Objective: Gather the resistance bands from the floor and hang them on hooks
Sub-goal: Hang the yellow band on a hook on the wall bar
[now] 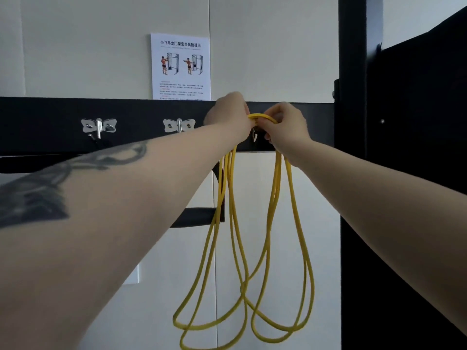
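Now both hands, left (pixel 228 114) and right (pixel 285 125), pinch the top of the yellow bands (pixel 262 116) just above a hook (pixel 254 137) on the black rail (pixel 50 122), loops hanging straight down.

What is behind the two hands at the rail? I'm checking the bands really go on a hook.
Between the left hand and right hand, a bit of metal hook shows on the black rail. Its tip and the yellow bands' seating are covered.
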Demonstrator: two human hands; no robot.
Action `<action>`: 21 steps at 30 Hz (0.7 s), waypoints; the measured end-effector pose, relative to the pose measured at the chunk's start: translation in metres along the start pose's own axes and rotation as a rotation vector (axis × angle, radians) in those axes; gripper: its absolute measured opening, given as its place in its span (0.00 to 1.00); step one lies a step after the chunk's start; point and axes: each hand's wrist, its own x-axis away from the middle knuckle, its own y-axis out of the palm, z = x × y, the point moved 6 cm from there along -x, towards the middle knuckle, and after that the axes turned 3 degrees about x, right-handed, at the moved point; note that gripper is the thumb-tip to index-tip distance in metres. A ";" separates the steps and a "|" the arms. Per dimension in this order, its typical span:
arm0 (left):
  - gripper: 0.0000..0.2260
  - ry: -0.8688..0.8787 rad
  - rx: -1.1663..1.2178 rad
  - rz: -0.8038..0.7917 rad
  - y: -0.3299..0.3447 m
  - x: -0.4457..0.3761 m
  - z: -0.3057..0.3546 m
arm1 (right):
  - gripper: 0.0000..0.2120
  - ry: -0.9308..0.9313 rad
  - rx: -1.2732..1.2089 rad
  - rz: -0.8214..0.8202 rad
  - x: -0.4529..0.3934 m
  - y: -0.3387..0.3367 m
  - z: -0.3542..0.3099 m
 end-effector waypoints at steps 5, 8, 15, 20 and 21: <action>0.08 0.108 -0.228 -0.054 0.012 0.006 -0.004 | 0.08 -0.023 0.019 -0.078 0.023 0.001 0.013; 0.09 0.164 -0.301 -0.080 0.011 0.008 0.000 | 0.06 0.014 0.003 -0.087 0.026 0.004 0.017; 0.15 0.140 -0.265 -0.198 0.014 0.015 -0.005 | 0.07 0.000 0.056 -0.120 0.026 0.002 0.017; 0.19 0.159 -0.287 -0.178 0.015 0.017 -0.004 | 0.07 -0.018 0.112 -0.118 0.024 0.002 0.018; 0.19 0.164 -0.280 -0.158 0.013 0.017 -0.003 | 0.06 -0.024 0.117 -0.119 0.023 0.001 0.017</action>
